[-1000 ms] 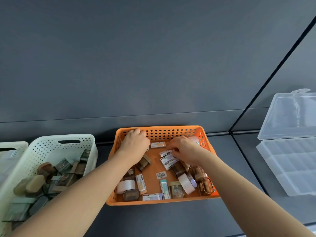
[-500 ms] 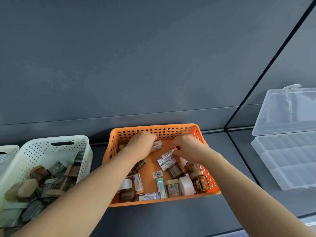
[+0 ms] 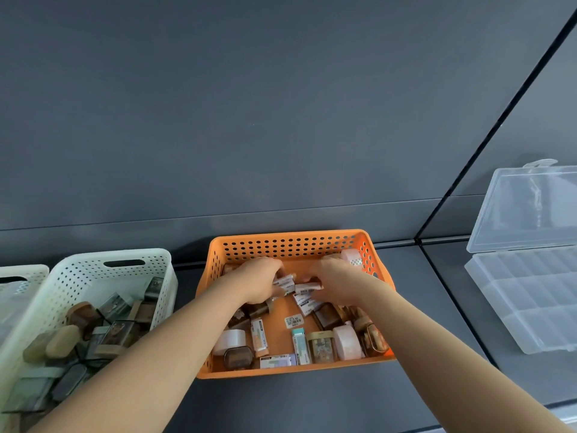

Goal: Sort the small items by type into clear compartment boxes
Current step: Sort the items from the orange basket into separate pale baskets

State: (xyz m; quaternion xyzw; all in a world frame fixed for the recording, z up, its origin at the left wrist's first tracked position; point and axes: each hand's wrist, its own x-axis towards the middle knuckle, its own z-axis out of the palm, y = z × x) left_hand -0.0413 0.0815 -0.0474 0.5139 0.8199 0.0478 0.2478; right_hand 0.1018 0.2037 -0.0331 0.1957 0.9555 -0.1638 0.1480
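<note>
Head view: labelled packets sit gripped between left hand and right hand.

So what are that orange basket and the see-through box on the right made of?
The orange basket looks like moulded plastic with a dull, even finish: one flat colour, neat rows of round holes in its walls. The clear box looks like translucent plastic, slightly frosted: the dark surface shows through it, with moulded dividers and a lid standing open.
</note>
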